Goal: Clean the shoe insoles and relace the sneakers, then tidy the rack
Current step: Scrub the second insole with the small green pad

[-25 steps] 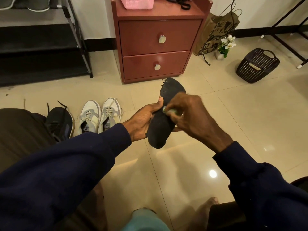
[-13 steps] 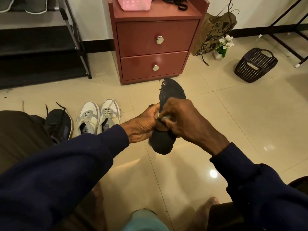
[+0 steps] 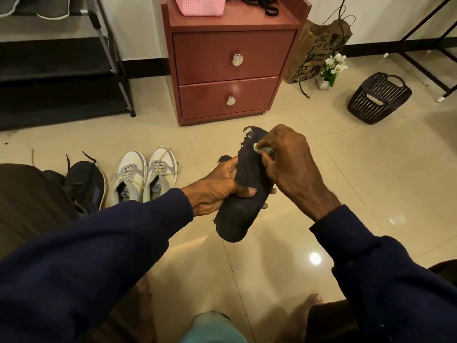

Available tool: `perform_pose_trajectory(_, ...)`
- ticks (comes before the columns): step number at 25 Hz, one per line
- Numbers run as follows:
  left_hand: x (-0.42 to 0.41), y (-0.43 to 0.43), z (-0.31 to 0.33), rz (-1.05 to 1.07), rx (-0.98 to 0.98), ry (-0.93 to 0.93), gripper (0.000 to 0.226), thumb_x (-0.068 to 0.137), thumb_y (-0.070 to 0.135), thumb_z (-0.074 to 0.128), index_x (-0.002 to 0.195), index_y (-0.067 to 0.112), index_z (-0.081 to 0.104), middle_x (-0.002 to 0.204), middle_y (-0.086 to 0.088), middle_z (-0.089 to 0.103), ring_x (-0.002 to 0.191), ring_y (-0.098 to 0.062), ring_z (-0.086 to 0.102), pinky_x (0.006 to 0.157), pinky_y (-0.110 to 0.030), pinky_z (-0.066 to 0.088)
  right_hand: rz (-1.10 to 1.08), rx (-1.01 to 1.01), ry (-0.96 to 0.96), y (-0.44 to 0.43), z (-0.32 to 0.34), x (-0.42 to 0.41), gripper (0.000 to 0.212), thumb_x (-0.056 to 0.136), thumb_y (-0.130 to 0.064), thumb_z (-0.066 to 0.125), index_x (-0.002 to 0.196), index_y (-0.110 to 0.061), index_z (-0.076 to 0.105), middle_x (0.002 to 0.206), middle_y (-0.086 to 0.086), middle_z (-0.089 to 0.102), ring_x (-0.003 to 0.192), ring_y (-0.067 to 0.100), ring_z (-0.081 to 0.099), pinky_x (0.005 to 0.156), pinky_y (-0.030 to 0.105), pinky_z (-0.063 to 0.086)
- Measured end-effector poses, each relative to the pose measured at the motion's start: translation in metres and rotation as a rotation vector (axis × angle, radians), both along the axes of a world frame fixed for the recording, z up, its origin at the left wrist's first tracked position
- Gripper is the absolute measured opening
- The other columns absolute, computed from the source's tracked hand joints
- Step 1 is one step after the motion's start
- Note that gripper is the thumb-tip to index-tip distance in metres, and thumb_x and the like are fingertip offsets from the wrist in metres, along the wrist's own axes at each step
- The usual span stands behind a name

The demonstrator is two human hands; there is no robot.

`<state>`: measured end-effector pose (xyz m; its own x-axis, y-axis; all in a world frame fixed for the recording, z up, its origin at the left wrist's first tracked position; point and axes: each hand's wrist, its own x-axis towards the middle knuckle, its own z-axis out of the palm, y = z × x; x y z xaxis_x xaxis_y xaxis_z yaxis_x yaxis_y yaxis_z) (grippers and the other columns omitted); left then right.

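the left hand (image 3: 215, 191) grips a black insole (image 3: 237, 219) round its middle, thumb across the top face and fingers curled underneath; the insole is held in the air above the tiled floor (image 3: 358, 194), its heel end hanging near and below the grip, its ragged toe end pointing far and up past it; the right hand (image 3: 289, 159) pinches a small pale green wad (image 3: 264, 149) and presses it on the insole near the toe end, just beyond the left hand's grip; on the floor to the left stand two white sneakers (image 3: 146, 174) with a black sneaker (image 3: 84, 186) beside them; a red cabinet (image 3: 230, 78) stands far behind, a dark shoe rack (image 3: 61, 70) to its left.
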<state>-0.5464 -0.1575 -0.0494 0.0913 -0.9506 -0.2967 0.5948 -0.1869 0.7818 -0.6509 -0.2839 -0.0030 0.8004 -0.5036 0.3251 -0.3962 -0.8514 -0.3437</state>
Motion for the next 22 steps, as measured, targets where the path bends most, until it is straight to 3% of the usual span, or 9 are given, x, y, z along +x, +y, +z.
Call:
perform_pose_trajectory(5, 0.004, -0.001, -0.004, 0.015, 0.021, -0.081, 0.06, 0.084, -0.027, 0.057, 0.131, 0.012, 0.053, 0.117, -0.022, 0.069, 0.092, -0.044, 0.074, 0.076, -0.057, 0.063, 0.246, 0.108, 0.093, 0.015, -0.001, 0.0, 0.016, 0.083, -0.008, 0.077, 0.098, -0.012, 0.078, 0.101, 0.004, 0.067, 0.088, 0.015, 0.063, 0.077, 0.028, 0.057)
perform_pose_trajectory(9, 0.003, 0.0, -0.002, -0.029, -0.014, -0.017, 0.065, 0.087, -0.027, 0.054, 0.139, 0.011, 0.048, 0.124, -0.024, 0.067, 0.11, -0.045, 0.069, 0.079, -0.06, 0.061, -0.025, 0.039, -0.026, -0.006, 0.001, -0.002, 0.015, 0.086, -0.009, 0.075, 0.101, -0.011, 0.076, 0.104, 0.007, 0.066, 0.093, 0.021, 0.063, 0.08, 0.029, 0.056)
perform_pose_trajectory(13, 0.003, 0.0, -0.003, -0.005, 0.034, -0.06, 0.067, 0.084, -0.029, 0.056, 0.14, 0.008, 0.047, 0.131, -0.031, 0.062, 0.097, -0.048, 0.072, 0.078, -0.062, 0.06, 0.205, 0.142, 0.076, 0.011, 0.001, -0.001, 0.014, 0.083, -0.01, 0.077, 0.097, -0.014, 0.078, 0.101, 0.001, 0.068, 0.088, 0.014, 0.064, 0.077, 0.024, 0.056)
perform_pose_trajectory(16, 0.005, 0.0, -0.003, -0.01, 0.012, -0.046, 0.067, 0.086, -0.027, 0.056, 0.14, 0.011, 0.047, 0.128, -0.026, 0.066, 0.108, -0.046, 0.07, 0.083, -0.065, 0.058, 0.077, 0.1, 0.084, -0.003, 0.002, -0.003, 0.016, 0.084, -0.01, 0.077, 0.1, -0.012, 0.077, 0.102, 0.005, 0.067, 0.09, 0.019, 0.064, 0.078, 0.031, 0.058)
perform_pose_trajectory(18, 0.005, -0.001, -0.002, -0.002, -0.004, 0.008, 0.068, 0.086, -0.027, 0.055, 0.142, 0.011, 0.045, 0.129, -0.025, 0.066, 0.113, -0.046, 0.068, 0.083, -0.063, 0.059, -0.023, 0.067, 0.022, -0.011, 0.005, -0.007, 0.015, 0.085, -0.01, 0.076, 0.1, -0.01, 0.077, 0.103, 0.007, 0.067, 0.091, 0.02, 0.063, 0.078, 0.027, 0.056)
perform_pose_trajectory(22, 0.008, -0.002, -0.004, 0.083, 0.047, -0.089, 0.065, 0.082, -0.027, 0.059, 0.136, 0.009, 0.049, 0.129, -0.024, 0.065, 0.103, -0.045, 0.069, 0.079, -0.049, 0.064, 0.26, 0.229, 0.218, 0.007, 0.008, -0.009, 0.014, 0.082, -0.011, 0.079, 0.095, -0.015, 0.08, 0.096, -0.006, 0.065, 0.083, 0.008, 0.062, 0.07, 0.012, 0.05)
